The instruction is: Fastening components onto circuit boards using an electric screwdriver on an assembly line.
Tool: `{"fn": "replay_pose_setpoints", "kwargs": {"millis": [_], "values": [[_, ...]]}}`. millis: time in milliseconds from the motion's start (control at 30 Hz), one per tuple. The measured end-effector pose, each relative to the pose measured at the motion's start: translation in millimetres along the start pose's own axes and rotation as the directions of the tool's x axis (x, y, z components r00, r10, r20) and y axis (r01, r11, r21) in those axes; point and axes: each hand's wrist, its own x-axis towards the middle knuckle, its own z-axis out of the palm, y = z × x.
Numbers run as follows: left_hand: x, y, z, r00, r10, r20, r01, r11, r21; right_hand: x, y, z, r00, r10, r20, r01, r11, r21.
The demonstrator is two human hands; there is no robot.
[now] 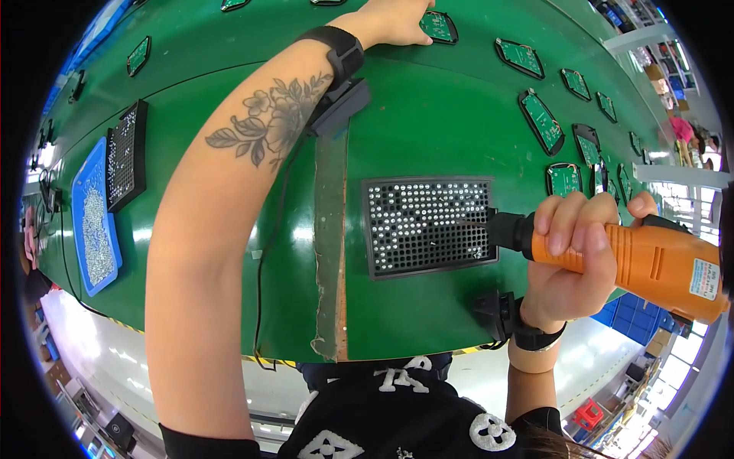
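Note:
My left hand (394,21) is stretched far forward at the top edge of the head view. Its thumb and a finger close on the left end of a green circuit board in a black frame (440,27); the other fingers are partly cut off. In my right hand (575,249) is an orange electric screwdriver (657,264), held level with its black nose pointing left. The thin bit reaches over a black screw tray (428,260) with many small holes. Silver screws fill much of its upper rows, while many lower holes show dark.
More framed circuit boards (541,122) lie across the right of the green table (428,321). At left are a blue bin of loose screws (97,237) and a second black screw tray (126,157). A black cable (260,306) runs down beside a worn strip (330,252).

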Motion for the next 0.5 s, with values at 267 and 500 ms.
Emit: {"fn": "replay_pose_setpoints", "kwargs": {"millis": [267,500], "values": [[-66,38,-47,0.990,0.141,-0.026,-0.144,0.979,-0.146,-2,3,3,1.000,-0.003,0.014,0.003,1.000,0.011],[-214,130,-101,0.975,0.097,0.201,-0.071,0.989,-0.132,-3,9,-3,0.999,0.013,0.042,-0.013,1.000,-0.006]]}}
